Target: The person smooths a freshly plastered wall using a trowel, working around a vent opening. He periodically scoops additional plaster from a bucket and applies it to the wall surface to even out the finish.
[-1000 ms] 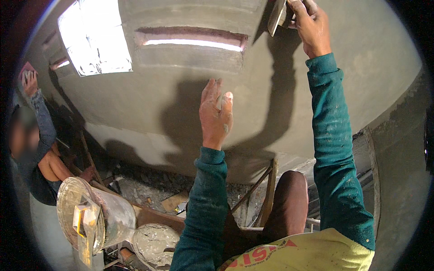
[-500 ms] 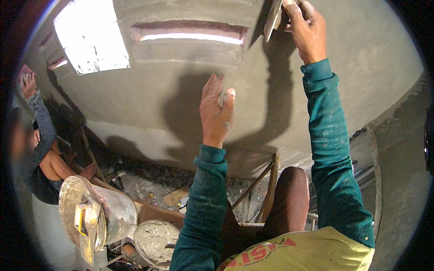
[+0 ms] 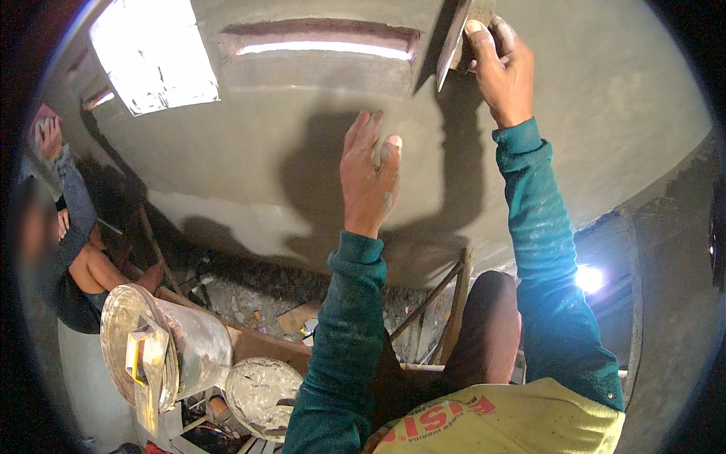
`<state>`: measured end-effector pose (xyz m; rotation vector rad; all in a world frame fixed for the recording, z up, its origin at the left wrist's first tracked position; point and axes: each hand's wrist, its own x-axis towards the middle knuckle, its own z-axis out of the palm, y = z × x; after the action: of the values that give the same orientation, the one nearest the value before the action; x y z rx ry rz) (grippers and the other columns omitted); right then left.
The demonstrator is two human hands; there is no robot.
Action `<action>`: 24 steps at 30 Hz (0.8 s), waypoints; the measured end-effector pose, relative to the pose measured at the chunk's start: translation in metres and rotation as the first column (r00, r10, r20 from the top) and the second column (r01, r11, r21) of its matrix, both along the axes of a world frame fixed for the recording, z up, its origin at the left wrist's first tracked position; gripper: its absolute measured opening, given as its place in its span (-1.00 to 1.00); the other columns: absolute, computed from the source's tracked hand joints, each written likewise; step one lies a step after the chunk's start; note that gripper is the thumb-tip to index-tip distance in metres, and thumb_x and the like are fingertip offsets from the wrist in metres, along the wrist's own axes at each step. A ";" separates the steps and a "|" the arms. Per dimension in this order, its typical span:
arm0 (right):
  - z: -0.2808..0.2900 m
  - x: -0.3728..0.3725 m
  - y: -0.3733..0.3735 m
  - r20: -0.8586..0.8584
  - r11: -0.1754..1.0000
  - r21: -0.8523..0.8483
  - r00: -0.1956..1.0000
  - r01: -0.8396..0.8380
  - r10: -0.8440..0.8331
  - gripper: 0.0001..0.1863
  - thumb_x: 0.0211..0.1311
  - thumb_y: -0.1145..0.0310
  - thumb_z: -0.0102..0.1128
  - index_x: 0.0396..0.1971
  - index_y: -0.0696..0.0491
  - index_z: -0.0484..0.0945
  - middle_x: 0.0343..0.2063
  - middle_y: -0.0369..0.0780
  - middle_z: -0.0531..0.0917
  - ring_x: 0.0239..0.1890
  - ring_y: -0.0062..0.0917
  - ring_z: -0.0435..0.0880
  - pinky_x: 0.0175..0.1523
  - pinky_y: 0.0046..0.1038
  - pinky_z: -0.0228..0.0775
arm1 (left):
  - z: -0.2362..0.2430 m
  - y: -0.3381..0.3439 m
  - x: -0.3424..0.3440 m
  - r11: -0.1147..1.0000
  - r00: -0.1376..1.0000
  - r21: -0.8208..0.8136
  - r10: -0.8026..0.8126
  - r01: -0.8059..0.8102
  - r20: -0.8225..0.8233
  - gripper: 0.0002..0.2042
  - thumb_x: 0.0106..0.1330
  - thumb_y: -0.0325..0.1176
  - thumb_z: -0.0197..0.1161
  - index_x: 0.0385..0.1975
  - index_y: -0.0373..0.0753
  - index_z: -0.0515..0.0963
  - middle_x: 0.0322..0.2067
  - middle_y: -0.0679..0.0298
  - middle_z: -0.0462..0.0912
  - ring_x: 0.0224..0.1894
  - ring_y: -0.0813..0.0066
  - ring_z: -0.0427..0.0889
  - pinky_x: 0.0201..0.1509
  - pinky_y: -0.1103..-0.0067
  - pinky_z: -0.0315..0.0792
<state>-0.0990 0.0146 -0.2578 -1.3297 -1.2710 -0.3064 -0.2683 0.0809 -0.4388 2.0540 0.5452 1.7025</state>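
Note:
At the upper right, my right hand (image 3: 505,79) grips a flat plastering trowel (image 3: 457,45), held edge-on at the grey plastered wall (image 3: 612,98) beside a recessed slot (image 3: 321,40). Lower and left of it, my left hand (image 3: 370,172) is raised before the wall with its fingers extended and nothing in it. Whether its fingertips touch the plaster I cannot tell. Both forearms are in teal sleeves, and the wall carries their shadows.
A co-worker (image 3: 72,234) crouches at the left, hand raised with a pink pad (image 3: 44,113). A metal bucket (image 3: 200,352) with a trowel across it and a pail of wet mortar (image 3: 261,390) sit by a plank (image 3: 265,344). A wooden support (image 3: 461,303) and rubble lie below; a bright light (image 3: 589,278) shows right.
My right hand and its trowel have moved down and a little left along the wall. My left hand has shifted slightly up and right. A bright light now shows beside my right forearm.

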 end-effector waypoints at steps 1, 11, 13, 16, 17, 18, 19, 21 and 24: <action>-0.004 0.001 -0.001 -0.005 1.000 -0.007 1.000 0.002 -0.002 -0.51 0.43 0.10 0.25 0.03 0.27 0.62 -0.32 -0.31 0.67 -0.40 -0.70 0.53 -0.34 -0.60 0.45 | 0.001 -0.001 -0.001 1.000 1.000 0.015 -0.001 0.001 -0.029 -0.67 0.42 -0.30 0.18 0.05 -0.40 0.55 0.11 -0.16 0.55 0.18 -0.12 0.52 0.30 0.22 0.40; -0.042 0.014 0.008 0.161 0.968 0.073 0.955 0.242 -0.251 -0.42 0.41 0.01 0.25 0.05 0.29 0.61 -0.26 -0.13 0.67 -0.28 -0.49 0.58 -0.19 -0.47 0.42 | 0.016 -0.009 -0.011 0.961 0.988 -0.246 -0.145 0.128 -0.051 -0.51 0.44 -0.22 0.15 0.25 -0.43 0.50 0.33 -0.26 0.40 0.40 -0.13 0.38 0.49 0.25 0.25; -0.051 0.013 0.006 0.097 0.973 0.012 0.969 0.229 -0.229 -0.30 0.38 -0.09 0.24 0.09 0.34 0.60 -0.07 0.12 0.68 0.02 -0.14 0.66 0.12 -0.26 0.46 | 0.021 -0.014 -0.013 0.934 0.985 -0.321 -0.173 0.155 -0.026 -0.50 0.43 -0.21 0.15 0.25 -0.44 0.50 0.35 -0.26 0.39 0.42 -0.12 0.37 0.50 0.25 0.23; -0.057 0.012 0.003 0.105 0.974 -0.006 0.969 0.225 -0.224 -0.27 0.38 -0.12 0.22 0.11 0.35 0.59 0.00 0.21 0.68 0.11 -0.03 0.70 0.22 -0.18 0.48 | 0.026 -0.017 -0.011 0.917 0.983 -0.358 -0.181 0.176 0.020 -0.50 0.43 -0.21 0.15 0.25 -0.44 0.50 0.36 -0.25 0.37 0.43 -0.10 0.35 0.52 0.26 0.21; -0.053 0.001 -0.002 0.092 0.970 -0.047 0.968 0.237 -0.233 -0.28 0.39 -0.12 0.21 0.10 0.35 0.59 -0.01 0.22 0.68 0.09 -0.03 0.71 0.22 -0.20 0.48 | 0.025 -0.016 -0.011 0.917 0.984 -0.358 -0.175 0.177 0.039 -0.50 0.43 -0.21 0.15 0.25 -0.44 0.50 0.36 -0.25 0.37 0.44 -0.09 0.35 0.52 0.27 0.20; -0.058 -0.001 0.002 0.123 0.965 0.029 0.957 0.259 -0.261 -0.29 0.40 -0.11 0.20 0.09 0.36 0.59 -0.03 0.21 0.69 0.06 -0.01 0.72 0.18 -0.21 0.50 | 0.024 -0.015 -0.012 0.916 0.984 -0.359 -0.170 0.179 0.057 -0.49 0.42 -0.21 0.15 0.25 -0.45 0.50 0.36 -0.25 0.37 0.44 -0.08 0.34 0.53 0.27 0.19; -0.062 -0.003 0.001 0.102 0.970 0.007 0.965 0.243 -0.242 -0.29 0.41 -0.10 0.19 0.09 0.36 0.58 -0.03 0.21 0.70 0.06 0.00 0.72 0.16 -0.21 0.51 | 0.022 -0.014 -0.012 0.941 0.991 -0.313 -0.131 0.128 0.010 -0.50 0.42 -0.24 0.15 0.25 -0.46 0.48 0.33 -0.20 0.41 0.40 -0.03 0.40 0.48 0.29 0.25; -0.069 -0.002 0.000 0.093 0.973 -0.010 0.969 0.229 -0.227 -0.31 0.41 -0.08 0.19 0.09 0.37 0.58 -0.04 0.21 0.70 0.05 0.02 0.72 0.14 -0.21 0.52 | 0.020 -0.012 -0.011 0.977 0.996 -0.211 -0.045 0.028 -0.077 -0.49 0.40 -0.31 0.15 0.27 -0.49 0.43 0.28 -0.12 0.49 0.31 0.07 0.51 0.39 0.33 0.38; -0.083 0.000 -0.004 0.107 0.968 -0.004 0.963 0.250 -0.248 -0.32 0.42 -0.05 0.19 0.08 0.37 0.58 -0.05 0.22 0.69 0.04 0.02 0.72 0.13 -0.20 0.52 | 0.027 -0.019 -0.010 0.934 0.991 -0.332 -0.135 0.129 0.005 -0.50 0.41 -0.31 0.15 0.26 -0.52 0.43 0.28 -0.15 0.48 0.33 0.05 0.49 0.41 0.34 0.36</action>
<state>-0.0989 0.0102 -0.3404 -1.5081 -1.1961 -0.5492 -0.2788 0.0616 -0.4122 1.8216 0.6369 1.4075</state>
